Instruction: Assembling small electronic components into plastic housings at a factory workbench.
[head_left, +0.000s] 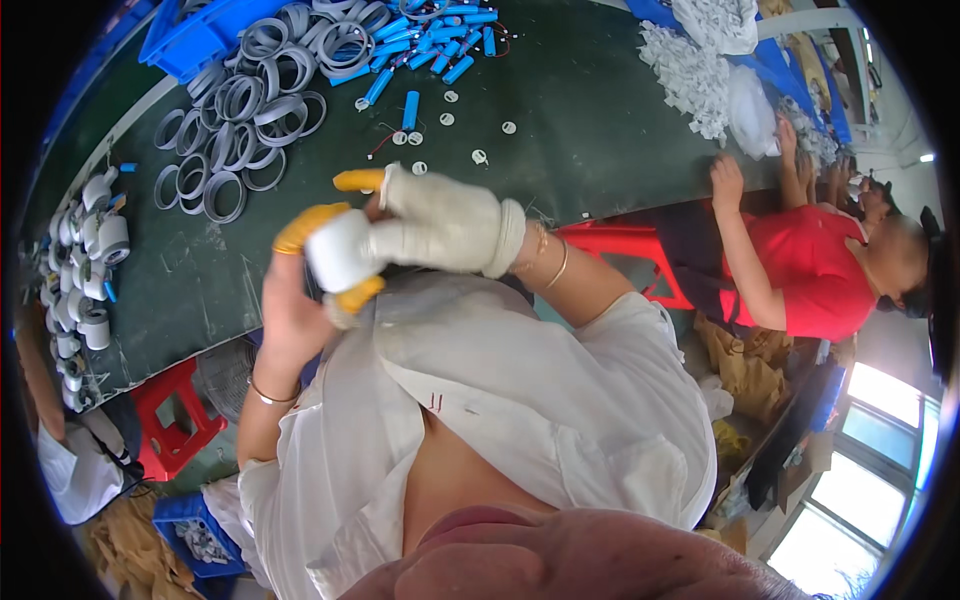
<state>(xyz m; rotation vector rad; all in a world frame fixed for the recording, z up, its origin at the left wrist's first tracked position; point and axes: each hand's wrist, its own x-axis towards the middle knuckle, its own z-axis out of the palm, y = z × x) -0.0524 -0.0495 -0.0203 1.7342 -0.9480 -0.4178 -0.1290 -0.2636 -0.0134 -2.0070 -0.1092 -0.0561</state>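
Held out in front of my body is a white rounded plastic part (338, 252), slightly blurred. My left hand (297, 290), with yellow covers on the fingertips, grips it from the left side. My right hand (450, 222) wears a white knit glove and presses against the part's right side; a yellow-tipped finger stretches out above it. Whatever lies between the palms is hidden. Beyond the hands, several small white round discs (448, 119) and a single blue cylindrical battery (411, 110) with thin wires lie on the dark green table (590, 125).
Grey rings (240, 100) are heaped at the back left beside a blue bin (195, 40) and a pile of blue batteries (430, 45). White assemblies (90, 240) line the left edge. Small white pieces (685, 75) lie far right. A person in red (800, 270) sits at my right, near a red stool (630, 245).
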